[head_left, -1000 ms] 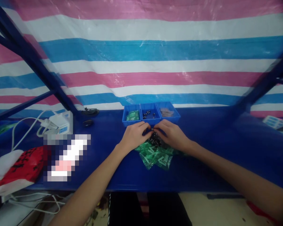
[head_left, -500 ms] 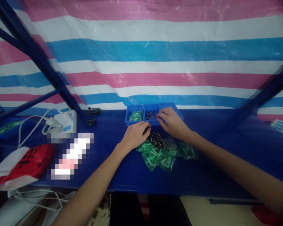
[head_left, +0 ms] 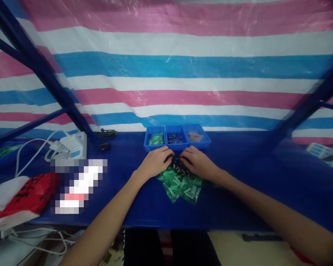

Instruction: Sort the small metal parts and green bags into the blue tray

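Note:
My left hand (head_left: 157,161) curls at the left edge of a pile of small black and silver parts (head_left: 181,168). Its thumb and fingertips come close together, and anything held there is too small to make out. From the other side, my right hand (head_left: 201,162) bends its fingers down onto the pile's right edge, and its fingertips are partly hidden. Under and in front of the pile lie several green plastic bags (head_left: 179,186) with white strips showing. Just behind my hands stand blue bins: one with green bags (head_left: 145,144), one with loose black parts (head_left: 176,129), one with clear bags (head_left: 207,139).
On the left of the blue table (head_left: 105,207) are a white power strip (head_left: 81,146) with cables, a dark oval object (head_left: 104,147) and a red and white bag (head_left: 34,194). A striped sheet (head_left: 169,66) hangs behind. Blue frame posts (head_left: 55,90) slant at both sides.
My right hand has moved from the middle bin back toward me, down to the pile of black parts. The right bin's clear bags now show. My left hand has barely shifted.

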`<state>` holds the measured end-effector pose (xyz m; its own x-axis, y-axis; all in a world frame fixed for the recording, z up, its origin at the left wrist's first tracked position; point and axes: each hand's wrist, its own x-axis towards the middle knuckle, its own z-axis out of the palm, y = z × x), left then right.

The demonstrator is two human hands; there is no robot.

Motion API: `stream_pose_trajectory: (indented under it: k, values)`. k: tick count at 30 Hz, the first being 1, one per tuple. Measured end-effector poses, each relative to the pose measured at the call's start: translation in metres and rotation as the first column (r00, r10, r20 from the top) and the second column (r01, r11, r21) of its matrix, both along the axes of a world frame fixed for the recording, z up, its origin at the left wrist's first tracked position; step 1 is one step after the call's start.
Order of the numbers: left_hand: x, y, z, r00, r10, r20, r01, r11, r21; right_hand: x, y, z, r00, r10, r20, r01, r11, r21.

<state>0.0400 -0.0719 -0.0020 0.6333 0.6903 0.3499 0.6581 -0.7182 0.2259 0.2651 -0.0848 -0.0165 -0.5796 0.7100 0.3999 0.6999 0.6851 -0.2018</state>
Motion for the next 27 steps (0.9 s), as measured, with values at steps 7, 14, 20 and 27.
stream_pose_trajectory:
  k: [7, 14, 20, 27]
  values:
    - [0.0014, 0.0015, -0.0065, 0.999, -0.008, -0.052, 0.008, 1.000, -0.012, -0.0004, -0.0003, 0.0001, 1.000, 0.004, 0.015, -0.004, 1.000, -0.005]
    - [0.0012, 0.0013, -0.0043, 0.999, -0.016, -0.037, 0.015, 1.000, -0.020, 0.0003, 0.0016, -0.0002, 0.999, 0.039, -0.003, -0.039, 0.999, 0.008]
    - [0.0030, 0.0019, -0.0068, 0.998, 0.005, -0.062, -0.007, 1.000, -0.024, -0.0009, -0.0010, 0.0031, 0.998, 0.068, -0.006, -0.068, 0.998, 0.009]
    - [0.0041, 0.0031, -0.0059, 0.997, 0.025, -0.074, -0.027, 0.999, -0.037, -0.0010, -0.0018, 0.0012, 0.997, 0.078, 0.020, -0.078, 0.997, -0.002]
